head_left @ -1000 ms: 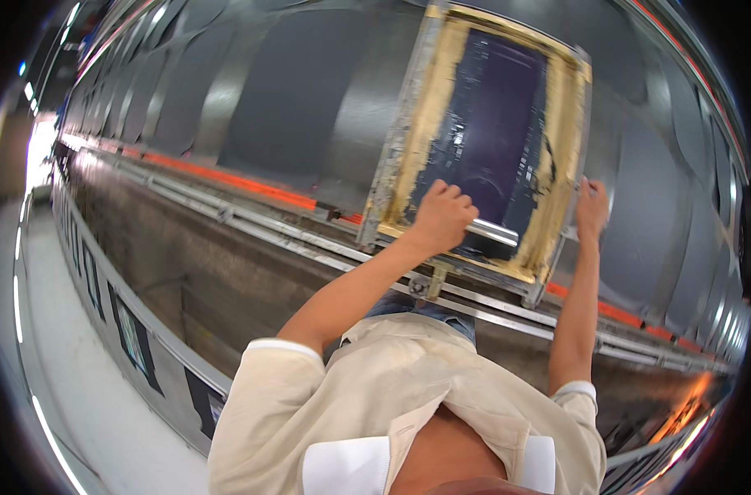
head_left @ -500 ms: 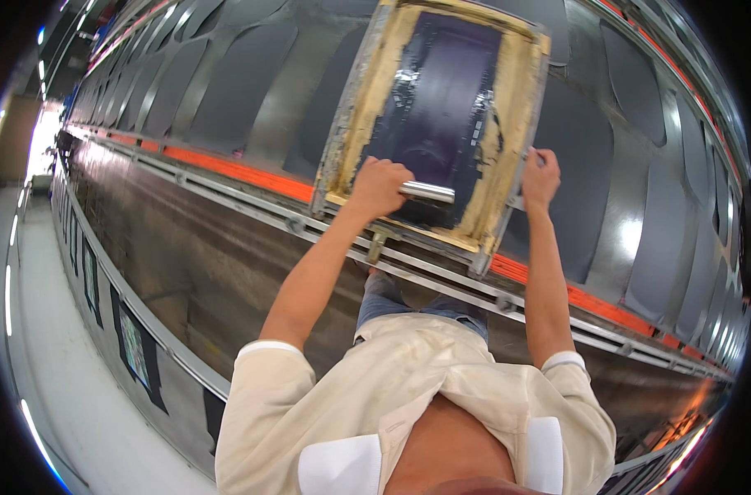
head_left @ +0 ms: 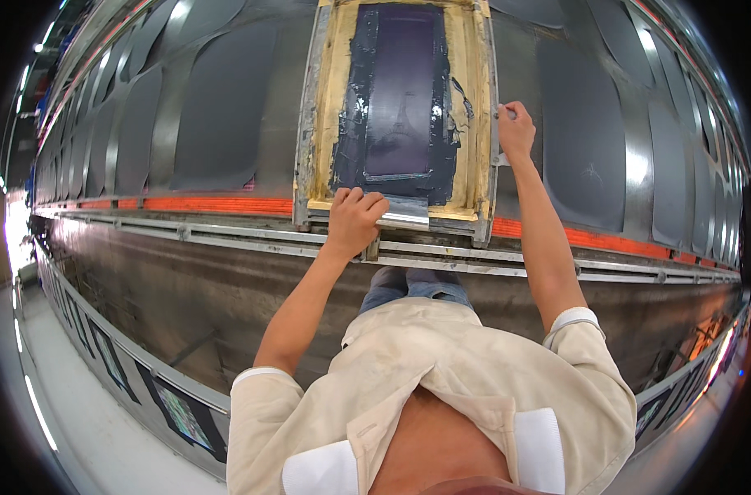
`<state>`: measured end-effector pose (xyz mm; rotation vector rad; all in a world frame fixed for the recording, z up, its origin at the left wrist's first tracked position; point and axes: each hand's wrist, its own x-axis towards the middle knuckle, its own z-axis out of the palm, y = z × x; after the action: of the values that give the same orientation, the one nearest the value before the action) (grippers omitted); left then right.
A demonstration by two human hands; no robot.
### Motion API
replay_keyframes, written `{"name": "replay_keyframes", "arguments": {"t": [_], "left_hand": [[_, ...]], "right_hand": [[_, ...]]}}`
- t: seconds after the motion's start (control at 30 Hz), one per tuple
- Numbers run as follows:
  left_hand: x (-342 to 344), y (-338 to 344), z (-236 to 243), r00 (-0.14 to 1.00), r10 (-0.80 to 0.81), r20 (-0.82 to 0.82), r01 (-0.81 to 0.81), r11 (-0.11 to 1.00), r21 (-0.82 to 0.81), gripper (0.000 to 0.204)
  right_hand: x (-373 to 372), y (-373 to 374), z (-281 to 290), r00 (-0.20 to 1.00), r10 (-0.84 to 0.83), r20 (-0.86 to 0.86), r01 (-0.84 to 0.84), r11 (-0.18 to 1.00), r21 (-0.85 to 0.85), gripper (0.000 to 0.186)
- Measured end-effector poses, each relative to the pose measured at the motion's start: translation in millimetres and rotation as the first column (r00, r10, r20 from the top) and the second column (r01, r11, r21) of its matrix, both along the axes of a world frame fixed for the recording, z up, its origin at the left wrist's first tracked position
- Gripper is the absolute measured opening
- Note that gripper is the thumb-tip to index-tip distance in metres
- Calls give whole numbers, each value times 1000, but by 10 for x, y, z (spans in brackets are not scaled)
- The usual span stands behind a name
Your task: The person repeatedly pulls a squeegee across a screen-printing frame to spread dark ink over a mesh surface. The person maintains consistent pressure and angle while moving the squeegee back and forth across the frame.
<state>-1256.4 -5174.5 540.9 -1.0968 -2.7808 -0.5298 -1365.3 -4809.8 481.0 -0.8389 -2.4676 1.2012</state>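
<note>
A screen-printing frame with a yellowed, tape-edged border lies across the long table in front of me. Its dark purple mesh is wet at the edges and shows a faint tower-like design. My left hand is closed around one end of a metal-handled squeegee, which lies across the near end of the frame. The squeegee's blade is hidden. At the frame's right side, my right hand has its fingers curled against the outer edge; their exact grip is partly hidden.
Dark grey cut panels lie in rows on the shiny table, on both sides of the frame. An orange strip and a metal rail run along the near edge. Behind me, a second rail carries hanging printed pieces.
My left hand has drawn the squeegee toward me, to the near end of the frame. My right hand stays at the frame's right edge. The view has turned, so the frame looks straighter.
</note>
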Motion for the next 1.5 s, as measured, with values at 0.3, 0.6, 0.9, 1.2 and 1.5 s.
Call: {"name": "replay_keyframes", "arguments": {"t": [0.3, 0.6, 0.9, 1.2, 1.5], "left_hand": [[-1593, 416, -216, 994, 17, -108, -12, 998, 55, 34], [-4328, 1116, -244, 992, -50, -118, 51, 999, 8, 15], [-5239, 1376, -58, 960, 79, 267, -30, 982, -184, 35], [-4435, 1148, -172, 966, 11, 259, 22, 992, -123, 29], [-1641, 391, -83, 966, -37, 255, 49, 998, -39, 19]], "right_hand": [[-106, 175, 130, 955, 114, 275, -139, 988, 72, 25], [-2070, 175, 523, 790, 598, -133, -589, 801, 106, 39], [-3604, -138, 586, 612, 703, 361, -790, 534, 300, 35], [-2787, -374, 330, 634, 715, 294, -773, 578, 262, 30], [3, -1049, 443, 597, 768, 232, -799, 542, 259, 21]]}}
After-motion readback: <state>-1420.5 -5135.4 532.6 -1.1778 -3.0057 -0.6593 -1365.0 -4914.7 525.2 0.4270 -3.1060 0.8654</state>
